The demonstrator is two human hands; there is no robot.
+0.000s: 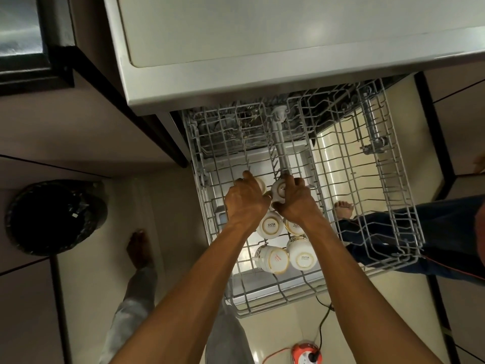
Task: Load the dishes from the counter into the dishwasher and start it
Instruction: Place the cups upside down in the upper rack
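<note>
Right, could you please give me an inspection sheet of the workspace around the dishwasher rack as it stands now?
Surface: wire rack pulled out; no dishes in its right half.
Job's things: four white cups upside down in the rack's left part, near the front.
Clutter: nothing seen.
Hands: left hand grips a cup; right hand grips a second cup, both over the rack.
Cables: black cable runs across the floor to an orange reel.
Surroundings: dark bin on the left; another person's bare foot on the right.

4 cups [284, 245] crowd rack's [388, 264] left; right half open.
</note>
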